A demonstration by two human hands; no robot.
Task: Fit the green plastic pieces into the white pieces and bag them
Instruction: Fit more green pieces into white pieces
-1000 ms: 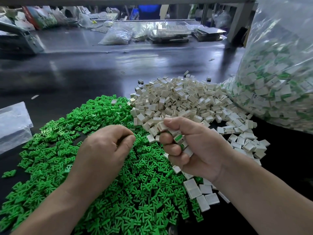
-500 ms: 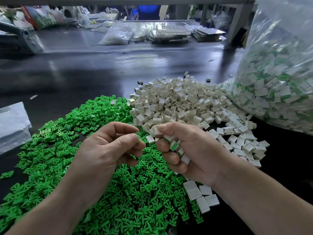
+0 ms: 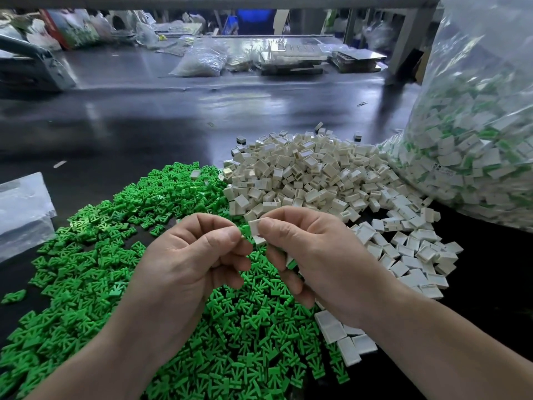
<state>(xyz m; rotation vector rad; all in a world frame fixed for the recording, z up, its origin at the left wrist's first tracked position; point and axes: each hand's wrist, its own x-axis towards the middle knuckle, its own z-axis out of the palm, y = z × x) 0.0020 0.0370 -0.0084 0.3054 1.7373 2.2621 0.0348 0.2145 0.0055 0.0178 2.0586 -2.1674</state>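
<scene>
A wide heap of green plastic pieces (image 3: 95,264) covers the dark table in front of me. Behind it and to the right lies a pile of white pieces (image 3: 311,174). My right hand (image 3: 314,261) pinches a white piece (image 3: 255,227) between thumb and forefinger, and more pieces, one showing green, sit in its curled lower fingers. My left hand (image 3: 187,272) pinches a green piece (image 3: 244,230) whose tip meets the white piece. A big clear bag (image 3: 473,140) of assembled white-and-green pieces stands at the right.
A folded clear plastic bag (image 3: 23,209) lies at the left edge. Several loose white pieces (image 3: 340,333) lie near my right wrist. Far across the dark table (image 3: 144,119) are bags (image 3: 199,60) and flat trays (image 3: 291,63).
Both hands have risen and come together over the green heap. My right thumb and forefinger now hold one white piece out, and my left fingers bring a green piece up to it.
</scene>
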